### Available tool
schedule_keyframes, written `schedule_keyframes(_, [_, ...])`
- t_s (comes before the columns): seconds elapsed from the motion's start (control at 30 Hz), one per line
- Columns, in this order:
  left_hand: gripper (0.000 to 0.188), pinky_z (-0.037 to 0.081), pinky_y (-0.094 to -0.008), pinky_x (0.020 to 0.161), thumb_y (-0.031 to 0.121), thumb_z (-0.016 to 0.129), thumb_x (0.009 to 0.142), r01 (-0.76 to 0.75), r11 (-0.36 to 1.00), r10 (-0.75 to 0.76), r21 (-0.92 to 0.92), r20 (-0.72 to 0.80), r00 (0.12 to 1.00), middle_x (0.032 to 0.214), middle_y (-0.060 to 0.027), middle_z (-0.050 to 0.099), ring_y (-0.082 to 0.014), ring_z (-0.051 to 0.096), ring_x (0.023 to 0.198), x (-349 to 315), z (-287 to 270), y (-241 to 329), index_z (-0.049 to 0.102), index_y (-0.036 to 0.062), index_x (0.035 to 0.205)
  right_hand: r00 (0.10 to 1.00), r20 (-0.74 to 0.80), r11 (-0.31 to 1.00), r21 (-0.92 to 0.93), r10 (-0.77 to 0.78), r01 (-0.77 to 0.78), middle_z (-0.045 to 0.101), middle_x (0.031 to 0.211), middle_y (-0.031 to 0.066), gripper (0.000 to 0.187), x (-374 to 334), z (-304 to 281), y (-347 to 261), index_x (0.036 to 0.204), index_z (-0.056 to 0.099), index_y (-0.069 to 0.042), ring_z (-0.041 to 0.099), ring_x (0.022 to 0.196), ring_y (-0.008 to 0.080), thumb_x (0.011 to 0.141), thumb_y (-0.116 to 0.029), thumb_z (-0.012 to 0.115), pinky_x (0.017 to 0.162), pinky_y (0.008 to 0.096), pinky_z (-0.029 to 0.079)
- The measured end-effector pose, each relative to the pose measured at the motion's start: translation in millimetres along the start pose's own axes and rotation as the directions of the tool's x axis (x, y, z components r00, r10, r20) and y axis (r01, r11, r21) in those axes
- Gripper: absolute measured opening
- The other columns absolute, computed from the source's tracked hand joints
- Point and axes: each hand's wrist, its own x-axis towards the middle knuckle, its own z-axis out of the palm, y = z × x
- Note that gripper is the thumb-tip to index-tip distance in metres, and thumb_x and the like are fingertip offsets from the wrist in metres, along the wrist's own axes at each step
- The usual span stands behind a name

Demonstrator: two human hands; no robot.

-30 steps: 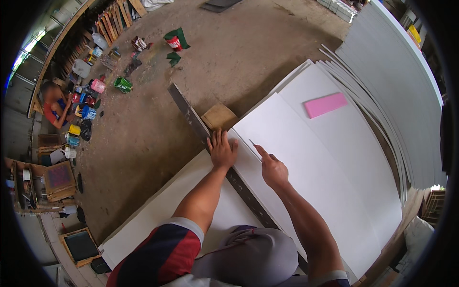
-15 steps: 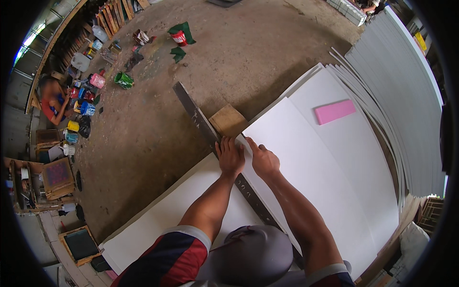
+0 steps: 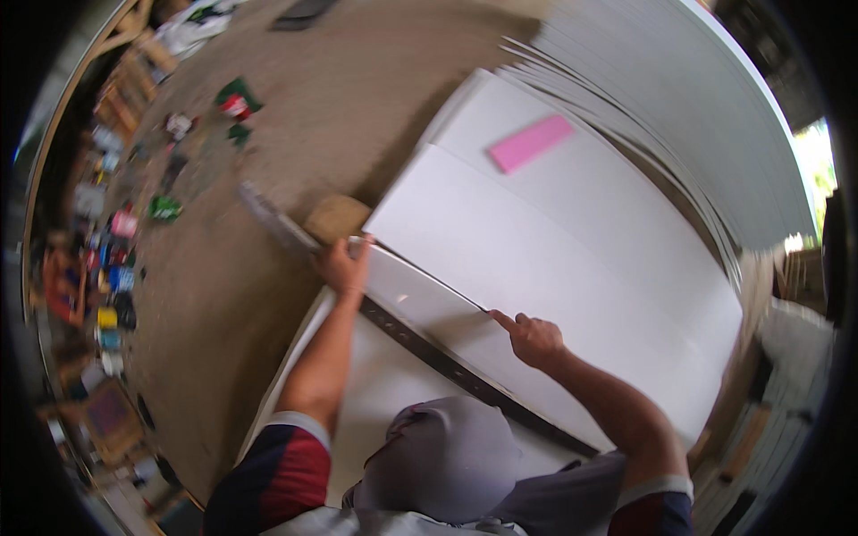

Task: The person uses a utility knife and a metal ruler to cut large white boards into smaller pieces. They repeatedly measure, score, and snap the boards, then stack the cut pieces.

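Note:
My left hand [image 3: 343, 268] is closed round the far end of a narrow white strip [image 3: 420, 290], near its corner. My right hand [image 3: 534, 340] is over the large white sheet [image 3: 545, 237], fingers curled and index finger reaching forward. Its fingertip meets the near end of a thin dark line that runs from the sheet's far corner between strip and sheet. Whatever the right fingers hold is too small to make out. A long dark straightedge [image 3: 429, 355] lies along the strip's near side, its blurred far end sticking out beyond my left hand.
A pink block [image 3: 530, 144] rests on the white sheets. Past the far corner is a brown block [image 3: 337, 218]. Stacked grey-white panels [image 3: 652, 116] stand at the right. Paint containers [image 3: 116, 277] and a seated person [image 3: 64, 279] are at the left; a green can [image 3: 164, 208] is on the floor.
My right hand has drawn back toward me along the sheet, and the dark line now shows behind it. My left hand has shifted onto the strip's end. The view has turned rightward.

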Motion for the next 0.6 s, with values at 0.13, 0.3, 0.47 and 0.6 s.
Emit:
schedule_keyframes(0.13, [0.048,0.05,-0.0546,0.096,0.055,0.073,0.087,-0.34,0.925,0.223,0.172,0.48,0.848,0.088,-0.022,0.075,-0.0422,0.071,0.082,63,-33,-7,0.076,0.0078,0.082,0.95,0.287,0.992,-0.004,0.121,-0.125,0.069,0.114,0.0135,0.065,-71,-10,38,0.164,0.036,-0.034,0.075,0.095,0.0291,0.104,-0.011,0.045,0.077,0.0467,0.061])
schedule_keyframes(0.3, [0.059,0.039,-0.0569,0.113,0.056,0.058,0.097,-0.737,0.605,0.289,0.303,0.779,0.557,0.105,-0.0244,0.078,-0.041,0.071,0.111,34,-37,92,0.083,0.0028,0.097,0.953,0.262,0.987,0.008,0.152,-0.16,0.07,0.109,0.0108,0.062,-169,15,98,0.162,0.041,-0.034,0.075,0.092,0.0276,0.104,-0.012,0.045,0.075,0.0436,0.06])
schedule_keyframes(0.47, [0.083,0.056,-0.0524,0.091,0.076,0.049,0.096,-0.895,0.44,0.18,-0.075,0.984,0.006,0.106,-0.0254,0.077,-0.0407,0.073,0.105,-121,-1,226,0.08,-0.0007,0.103,0.961,0.185,0.977,0.019,0.206,-0.213,0.072,0.1,0.0083,0.053,-238,39,141,0.154,0.048,-0.029,0.075,0.083,0.028,0.104,-0.012,0.048,0.066,0.044,0.058])
schedule_keyframes(0.6, [0.074,0.057,-0.0516,0.09,0.068,0.06,0.094,-0.858,0.397,0.247,-0.326,0.938,-0.242,0.104,-0.0263,0.076,-0.0432,0.073,0.103,-225,10,293,0.075,-0.003,0.106,0.969,0.111,0.971,0.063,0.221,-0.229,0.072,0.108,0.0091,0.045,-261,38,156,0.145,0.053,-0.025,0.075,0.09,0.0287,0.104,-0.01,0.051,0.07,0.0443,0.059])
